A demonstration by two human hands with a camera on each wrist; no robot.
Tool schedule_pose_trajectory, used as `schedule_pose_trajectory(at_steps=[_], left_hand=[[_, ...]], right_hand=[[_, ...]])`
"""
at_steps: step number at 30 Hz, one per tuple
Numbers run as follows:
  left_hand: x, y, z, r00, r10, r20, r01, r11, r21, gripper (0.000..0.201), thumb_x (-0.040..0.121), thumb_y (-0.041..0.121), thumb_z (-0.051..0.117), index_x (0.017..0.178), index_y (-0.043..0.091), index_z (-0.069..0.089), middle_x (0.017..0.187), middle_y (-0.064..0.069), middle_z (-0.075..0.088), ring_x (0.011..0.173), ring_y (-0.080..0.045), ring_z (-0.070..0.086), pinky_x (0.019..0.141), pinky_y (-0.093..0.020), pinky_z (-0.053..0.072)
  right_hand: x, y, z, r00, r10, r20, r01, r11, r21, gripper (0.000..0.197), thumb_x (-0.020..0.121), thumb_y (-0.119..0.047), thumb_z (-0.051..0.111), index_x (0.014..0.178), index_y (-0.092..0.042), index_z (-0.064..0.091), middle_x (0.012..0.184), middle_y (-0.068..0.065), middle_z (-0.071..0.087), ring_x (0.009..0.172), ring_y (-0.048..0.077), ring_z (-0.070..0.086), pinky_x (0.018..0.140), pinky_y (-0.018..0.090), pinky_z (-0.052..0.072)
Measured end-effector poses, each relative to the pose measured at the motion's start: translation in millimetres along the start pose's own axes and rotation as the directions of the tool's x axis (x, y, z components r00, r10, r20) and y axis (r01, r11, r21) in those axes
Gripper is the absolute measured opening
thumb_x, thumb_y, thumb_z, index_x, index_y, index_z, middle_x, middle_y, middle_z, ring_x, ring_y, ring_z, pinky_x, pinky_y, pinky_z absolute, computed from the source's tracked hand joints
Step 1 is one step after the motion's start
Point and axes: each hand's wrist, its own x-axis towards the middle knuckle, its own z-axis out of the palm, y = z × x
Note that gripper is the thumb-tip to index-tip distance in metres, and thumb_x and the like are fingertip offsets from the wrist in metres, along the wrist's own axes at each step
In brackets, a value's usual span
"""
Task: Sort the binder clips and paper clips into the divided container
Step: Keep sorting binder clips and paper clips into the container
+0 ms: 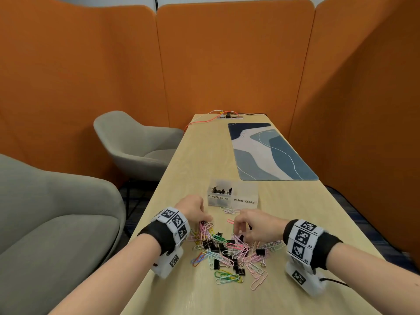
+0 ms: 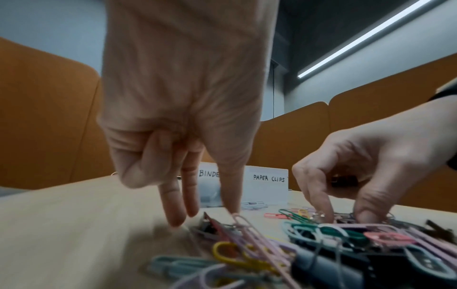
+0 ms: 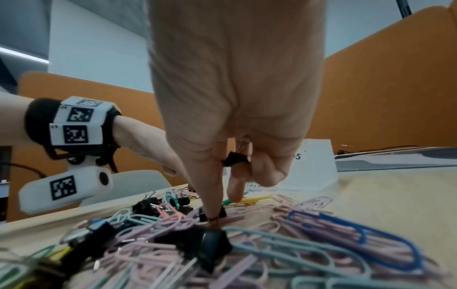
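A mixed pile of pastel paper clips [image 1: 236,248] and black binder clips [image 1: 212,245] lies on the wooden table, just in front of the clear divided container [image 1: 245,202]. Its left compartment, labelled BINDER CLIPS, holds several black binder clips [image 1: 221,190]. I see nothing in the PAPER CLIPS compartment [image 2: 268,187]. My left hand [image 1: 208,220] points straight fingers and thumb down at the pile's left edge, its fingertips [image 2: 176,219] spread around a clip. My right hand [image 1: 236,231] keeps a black binder clip [image 3: 235,159] tucked in its curled fingers, while its thumb and forefinger [image 3: 213,219] touch another binder clip.
A blue and white desk mat [image 1: 268,151] lies beyond the container. At the table's far end are a power strip [image 1: 229,115] and cables. Two grey armchairs [image 1: 136,142] stand left of the table. Orange partition walls surround it. A few loose paper clips [image 1: 228,210] lie by the container's front.
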Motion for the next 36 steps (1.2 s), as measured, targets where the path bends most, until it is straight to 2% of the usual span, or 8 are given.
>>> schedule_pose_trajectory(at_steps=[6,8,12,15,17,25,29,36], left_hand=[[1.4,9.1,4.9,0.998,-0.039,0.043,0.042,0.997,-0.067,0.034,0.079,0.027,0.074,0.101,0.002,0.066,0.095,-0.009,0.066,0.100,-0.026,0.066,0.076,-0.030,0.048],[1.0,11.3,4.7,0.998,-0.036,0.053,0.040,0.996,-0.080,0.033,0.080,0.025,0.073,0.102,0.001,0.066,0.096,-0.010,0.067,0.102,-0.027,0.066,0.076,-0.029,0.048],[-0.7,12.5,2.5,0.999,-0.021,0.033,0.026,0.988,-0.151,0.031,0.081,0.023,0.072,0.102,0.001,0.067,0.106,-0.013,0.070,0.101,-0.026,0.066,0.073,-0.026,0.047],[1.6,10.4,0.4,1.000,0.007,-0.012,-0.010,0.973,-0.231,0.018,0.078,0.020,0.075,0.087,0.007,0.066,0.094,-0.009,0.070,0.088,-0.021,0.065,0.072,-0.026,0.048],[3.9,9.5,-1.3,0.999,0.021,-0.037,-0.032,0.946,-0.322,0.022,0.077,0.014,0.077,0.072,0.017,0.056,0.078,0.001,0.064,0.073,-0.011,0.061,0.064,-0.018,0.046],[2.4,15.3,-5.1,0.995,0.065,-0.075,-0.089,0.914,-0.395,0.025,0.075,0.004,0.075,0.070,0.021,0.057,0.071,0.008,0.056,0.078,-0.013,0.056,0.071,-0.021,0.046],[-0.8,16.7,-10.3,0.987,0.082,-0.138,-0.134,0.895,-0.427,0.012,0.079,0.006,0.070,0.080,0.017,0.063,0.070,0.009,0.057,0.072,-0.008,0.053,0.062,-0.017,0.042],[-14.3,22.8,-12.4,0.985,0.108,-0.136,-0.149,0.925,-0.348,0.013,0.088,0.020,0.054,0.077,0.016,0.049,0.066,0.005,0.049,0.061,-0.010,0.044,0.052,-0.022,0.034]], right_hand=[[1.0,-3.4,0.0,0.999,0.008,0.038,-0.008,1.000,0.011,0.020,0.076,-0.011,0.068,0.096,-0.012,0.066,0.087,-0.004,0.056,0.087,0.014,0.051,0.075,0.030,0.045],[2.7,-4.5,0.3,0.999,-0.007,0.039,0.007,1.000,-0.016,0.015,0.078,-0.011,0.067,0.093,-0.010,0.065,0.076,-0.010,0.052,0.085,0.013,0.050,0.067,0.021,0.041],[5.8,-4.8,1.7,0.999,-0.010,0.046,0.012,0.999,-0.042,0.013,0.079,-0.008,0.064,0.075,-0.019,0.058,0.072,-0.010,0.054,0.081,0.013,0.051,0.062,0.018,0.038],[4.7,-5.1,1.2,0.998,0.022,0.051,-0.022,1.000,0.012,0.014,0.078,-0.009,0.066,0.089,-0.016,0.061,0.087,0.006,0.065,0.083,0.015,0.054,0.074,0.028,0.046],[3.8,-3.9,0.5,0.997,0.038,0.070,-0.042,0.997,0.058,0.021,0.076,-0.015,0.071,0.092,-0.020,0.058,0.089,0.003,0.065,0.085,0.015,0.056,0.079,0.033,0.047],[5.7,-7.1,2.9,0.996,0.077,0.037,-0.080,0.991,0.106,0.039,0.076,-0.024,0.074,0.108,-0.015,0.054,0.088,-0.002,0.059,0.069,0.010,0.050,0.059,0.021,0.040],[9.9,-5.4,0.7,0.997,0.072,0.036,-0.074,0.995,0.064,0.029,0.084,-0.017,0.061,0.113,-0.015,0.058,0.091,-0.001,0.060,0.082,0.015,0.053,0.077,0.028,0.045],[15.3,-12.8,0.9,0.997,0.036,0.064,-0.029,0.994,-0.104,0.016,0.080,-0.015,0.062,0.088,-0.024,0.052,0.089,-0.002,0.051,0.085,0.016,0.047,0.081,0.036,0.047]])
